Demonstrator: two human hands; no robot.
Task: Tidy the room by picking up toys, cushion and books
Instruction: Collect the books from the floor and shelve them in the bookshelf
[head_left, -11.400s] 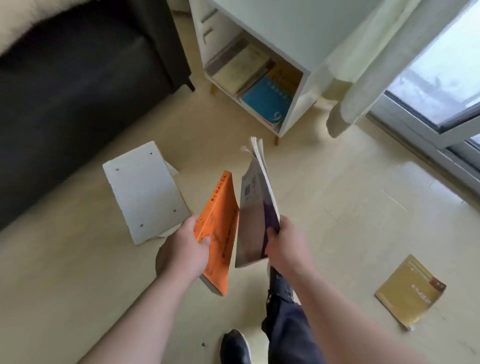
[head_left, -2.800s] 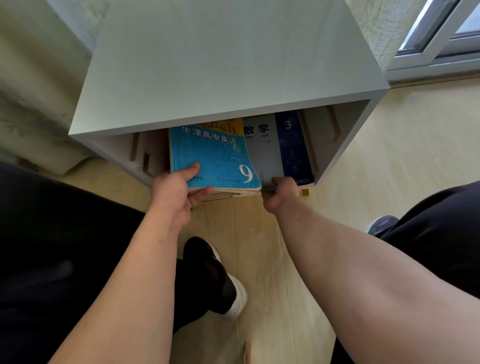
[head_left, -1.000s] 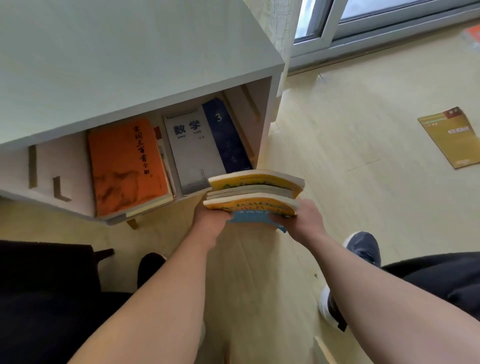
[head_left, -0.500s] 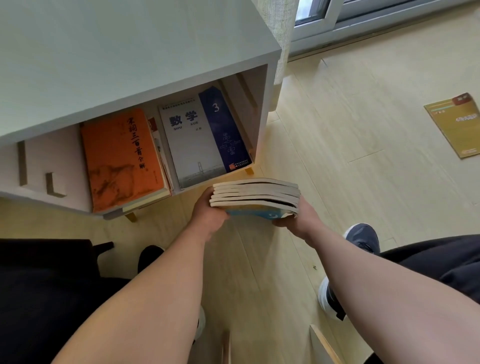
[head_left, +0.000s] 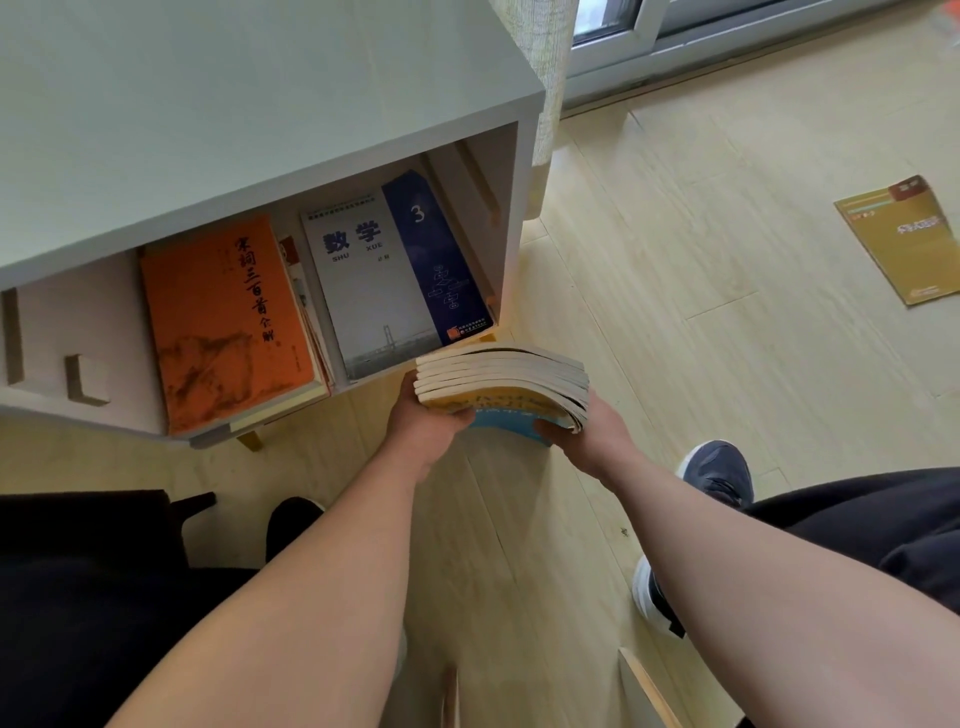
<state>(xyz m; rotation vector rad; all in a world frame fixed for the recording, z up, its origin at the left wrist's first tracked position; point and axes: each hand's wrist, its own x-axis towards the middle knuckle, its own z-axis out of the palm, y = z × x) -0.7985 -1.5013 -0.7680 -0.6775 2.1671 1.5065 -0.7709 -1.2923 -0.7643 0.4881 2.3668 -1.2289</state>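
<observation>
So on the head cam both hands are wrapped on one stack of books (head_left: 501, 382). The left hand (head_left: 423, 423) grips its left end and the right hand (head_left: 589, 436) curls under the right end, so its long side runs across between them. It hangs just in front of the cabinet (head_left: 260, 104) opening, right at the lip. That lines it up with the right half, where the grey maths book (head_left: 374, 280) lies flat; the orange book (head_left: 223, 322) fills the spot to the left. My guess is the next push goes straight ahead, onto the grey one. A yellow book (head_left: 904, 239) lies on the floor well off to the right, nearer the right hand, so that's one for later.
</observation>
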